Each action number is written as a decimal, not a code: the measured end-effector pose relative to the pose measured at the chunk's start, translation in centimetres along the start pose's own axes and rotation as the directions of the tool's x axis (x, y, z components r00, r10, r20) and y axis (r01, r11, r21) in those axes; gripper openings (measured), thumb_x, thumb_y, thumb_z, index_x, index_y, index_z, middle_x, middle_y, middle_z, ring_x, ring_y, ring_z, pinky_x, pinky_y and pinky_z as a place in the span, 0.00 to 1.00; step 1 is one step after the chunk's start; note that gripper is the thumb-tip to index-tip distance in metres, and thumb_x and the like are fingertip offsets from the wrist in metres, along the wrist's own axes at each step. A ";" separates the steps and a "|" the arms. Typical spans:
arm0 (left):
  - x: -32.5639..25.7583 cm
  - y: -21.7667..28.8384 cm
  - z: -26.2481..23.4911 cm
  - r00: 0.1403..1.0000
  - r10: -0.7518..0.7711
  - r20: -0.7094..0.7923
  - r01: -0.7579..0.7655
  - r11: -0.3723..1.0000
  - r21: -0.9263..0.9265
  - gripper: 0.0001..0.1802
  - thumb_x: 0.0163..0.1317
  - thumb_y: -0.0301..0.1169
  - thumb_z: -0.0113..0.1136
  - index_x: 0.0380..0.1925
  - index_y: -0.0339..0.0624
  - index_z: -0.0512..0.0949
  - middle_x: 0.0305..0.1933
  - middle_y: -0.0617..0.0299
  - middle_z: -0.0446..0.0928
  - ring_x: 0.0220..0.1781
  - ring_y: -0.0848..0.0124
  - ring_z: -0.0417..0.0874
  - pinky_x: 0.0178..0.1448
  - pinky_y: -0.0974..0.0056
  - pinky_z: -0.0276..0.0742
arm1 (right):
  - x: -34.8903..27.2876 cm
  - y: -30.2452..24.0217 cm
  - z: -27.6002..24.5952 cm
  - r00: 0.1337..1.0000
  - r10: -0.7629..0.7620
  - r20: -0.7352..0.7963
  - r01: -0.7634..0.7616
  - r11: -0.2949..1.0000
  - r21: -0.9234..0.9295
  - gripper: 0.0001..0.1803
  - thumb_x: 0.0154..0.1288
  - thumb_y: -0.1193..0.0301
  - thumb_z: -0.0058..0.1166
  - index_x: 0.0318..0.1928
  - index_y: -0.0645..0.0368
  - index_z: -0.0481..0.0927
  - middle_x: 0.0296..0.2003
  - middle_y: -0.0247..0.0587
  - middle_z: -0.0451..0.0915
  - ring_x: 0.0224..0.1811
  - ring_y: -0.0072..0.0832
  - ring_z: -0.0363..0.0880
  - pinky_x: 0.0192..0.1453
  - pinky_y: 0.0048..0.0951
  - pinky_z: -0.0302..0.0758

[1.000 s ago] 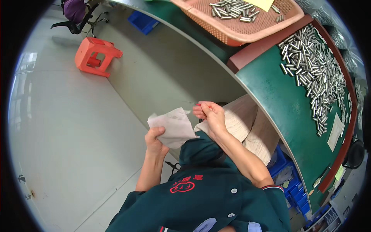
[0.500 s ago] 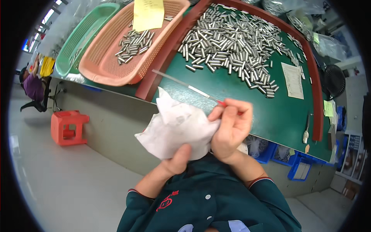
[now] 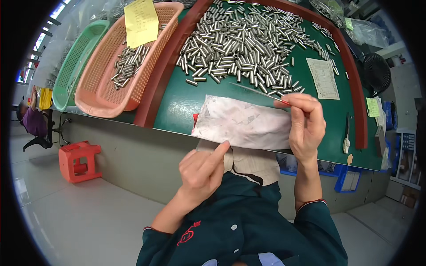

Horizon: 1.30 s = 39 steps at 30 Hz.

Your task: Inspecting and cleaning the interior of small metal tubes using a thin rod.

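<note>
A stained white cloth (image 3: 244,123) lies spread along the table's near edge, with a bit of red showing at its left end. My left hand (image 3: 199,173) is in front of it, index finger stretched out with its tip at the cloth's near edge and the other fingers curled. My right hand (image 3: 306,128) is closed at the cloth's right end, pinching the red end of a thin metal rod (image 3: 255,91). The rod slants up left over the table toward a large heap of short shiny metal pins (image 3: 248,44).
A dark red wooden rail (image 3: 155,84) borders the green table (image 3: 177,106). Left of it stand an orange basket (image 3: 102,84) with pins and a yellow paper (image 3: 141,22), and a green basket (image 3: 66,88). A printed slip (image 3: 322,79) lies at right. A red stool (image 3: 80,162) stands on the floor.
The cloth has gone from bunched up in my hands to spread on the table edge. My right hand has moved right with the rod; my left hand's grip on the cloth has loosened.
</note>
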<state>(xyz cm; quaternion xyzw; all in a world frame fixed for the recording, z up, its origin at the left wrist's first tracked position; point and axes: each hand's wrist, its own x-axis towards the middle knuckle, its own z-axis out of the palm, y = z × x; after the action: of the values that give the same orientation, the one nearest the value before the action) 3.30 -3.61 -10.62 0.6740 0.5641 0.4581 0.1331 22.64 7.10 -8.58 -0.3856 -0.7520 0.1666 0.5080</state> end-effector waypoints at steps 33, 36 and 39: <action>-7.9 -4.4 -5.8 0.529 -0.724 0.442 0.452 -0.200 -0.869 0.21 0.57 0.26 0.53 0.50 0.29 0.61 0.38 0.57 0.70 0.33 0.76 0.71 0.37 0.75 0.67 | -6.7 -6.3 7.1 0.948 -0.139 0.286 -0.036 0.846 0.532 0.10 0.45 0.81 0.56 0.32 0.66 0.75 0.22 0.40 0.78 0.26 0.33 0.78 0.29 0.26 0.70; -7.7 -4.6 -5.8 0.526 -0.722 0.450 0.481 -0.183 -0.857 0.21 0.57 0.26 0.53 0.50 0.29 0.61 0.38 0.56 0.71 0.34 0.76 0.72 0.37 0.75 0.68 | -7.2 -6.3 7.4 0.945 -0.118 0.304 -0.062 0.850 0.523 0.11 0.44 0.82 0.57 0.32 0.64 0.75 0.23 0.39 0.78 0.26 0.33 0.78 0.29 0.26 0.70; -7.8 -4.9 -5.7 0.544 -0.707 0.452 0.505 -0.155 -0.849 0.20 0.58 0.26 0.51 0.50 0.30 0.61 0.39 0.53 0.71 0.34 0.75 0.72 0.38 0.74 0.69 | -7.6 -6.3 7.5 0.944 -0.099 0.316 -0.081 0.856 0.510 0.11 0.44 0.82 0.57 0.32 0.64 0.75 0.23 0.39 0.78 0.26 0.32 0.78 0.28 0.25 0.69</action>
<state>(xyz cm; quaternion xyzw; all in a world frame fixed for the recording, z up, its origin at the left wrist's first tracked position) -3.76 -10.84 -14.57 0.0510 0.4182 0.6265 0.6557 14.75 -1.63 -12.60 -0.1980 -0.7559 0.4217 0.4599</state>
